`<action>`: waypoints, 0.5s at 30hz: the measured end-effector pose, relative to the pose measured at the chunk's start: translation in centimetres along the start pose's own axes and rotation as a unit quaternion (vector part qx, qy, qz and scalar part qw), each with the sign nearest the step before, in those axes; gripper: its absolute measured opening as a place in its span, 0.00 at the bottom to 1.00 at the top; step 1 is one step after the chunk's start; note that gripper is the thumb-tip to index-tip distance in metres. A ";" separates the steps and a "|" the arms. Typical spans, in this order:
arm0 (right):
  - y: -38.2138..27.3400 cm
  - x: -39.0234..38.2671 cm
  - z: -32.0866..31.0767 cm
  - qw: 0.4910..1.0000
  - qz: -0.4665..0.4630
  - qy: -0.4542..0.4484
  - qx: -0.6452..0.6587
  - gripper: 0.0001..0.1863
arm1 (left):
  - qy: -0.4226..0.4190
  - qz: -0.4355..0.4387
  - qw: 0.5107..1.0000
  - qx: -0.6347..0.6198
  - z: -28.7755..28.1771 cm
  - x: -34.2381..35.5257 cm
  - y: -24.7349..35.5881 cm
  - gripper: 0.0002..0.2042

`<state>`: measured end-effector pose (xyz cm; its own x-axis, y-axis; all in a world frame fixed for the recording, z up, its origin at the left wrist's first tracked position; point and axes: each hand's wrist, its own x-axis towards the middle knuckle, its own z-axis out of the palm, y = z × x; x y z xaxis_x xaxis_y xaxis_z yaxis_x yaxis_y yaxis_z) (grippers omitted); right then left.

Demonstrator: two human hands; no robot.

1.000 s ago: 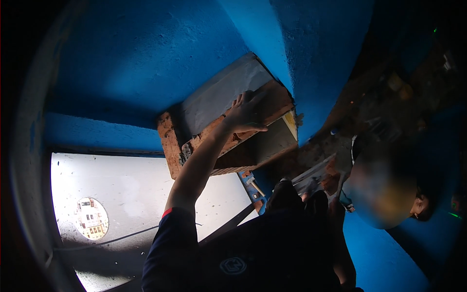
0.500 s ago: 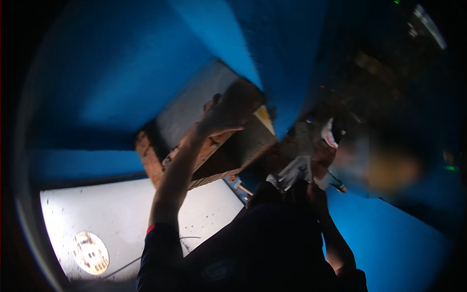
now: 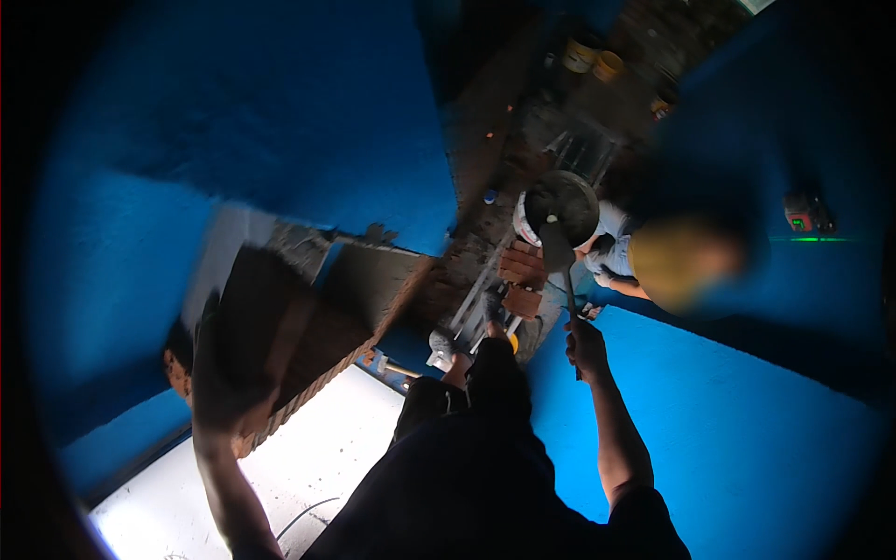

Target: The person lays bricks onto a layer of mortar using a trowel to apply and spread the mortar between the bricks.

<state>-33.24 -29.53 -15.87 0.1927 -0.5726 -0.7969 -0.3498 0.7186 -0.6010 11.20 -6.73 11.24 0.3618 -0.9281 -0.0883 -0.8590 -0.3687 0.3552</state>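
In my right hand [image 3: 586,350] is the handle of a trowel [image 3: 558,250], its broad blade at the rim of a round bucket [image 3: 590,215] that holds dark grey mortar. My fingers close round that handle. My left hand [image 3: 222,387] is at the brick-edged box-like opening [image 3: 345,341] on the left, mostly in shadow. Its fingers look stretched out along the inner side; whether they press on it I cannot tell. Grey mortar [image 3: 303,250] coats the top edge of the opening.
Red bricks [image 3: 523,271] lie below the bucket. Another person [image 3: 686,261] is close on the right, a gloved hand near the bucket. A hammer [image 3: 397,367], white surface [image 3: 322,425], blue panel [image 3: 672,401] and laser level [image 3: 805,213] surround me. Small buckets [image 3: 581,56] stand farther off.
My view has swung right. My right hand has gone up and outward from beside my body, with the trowel now at the bucket. My left hand has moved lower on the brick opening.
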 end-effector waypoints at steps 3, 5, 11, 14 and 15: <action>-0.4 8.1 -3.7 1.000 0.025 0.010 -0.010 0.19 | -0.076 -0.149 0.985 0.038 1.8 -4.3 2.5 0.43; 1.9 15.5 -8.3 0.995 0.057 0.059 -0.064 0.18 | -0.122 -0.239 0.960 -0.077 4.9 -4.9 3.6 0.45; -1.5 31.9 -11.7 0.823 -0.017 0.190 -0.535 0.26 | -0.241 -0.409 0.821 -0.318 15.6 -7.2 5.0 0.53; -3.4 38.4 -11.1 0.824 0.033 0.203 -0.529 0.34 | -0.455 -0.338 0.815 -0.118 19.5 5.7 10.2 0.18; -4.2 39.8 -11.4 0.826 0.053 0.192 -0.528 0.34 | -0.435 -0.388 0.810 -0.061 21.2 -1.9 6.7 0.31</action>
<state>-34.53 -59.81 -44.37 -0.1232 -0.7571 -0.6416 -0.9894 0.1438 0.0203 -2.97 -8.54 -5.94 0.3382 -0.1236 -0.9329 -0.4340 -0.9001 -0.0381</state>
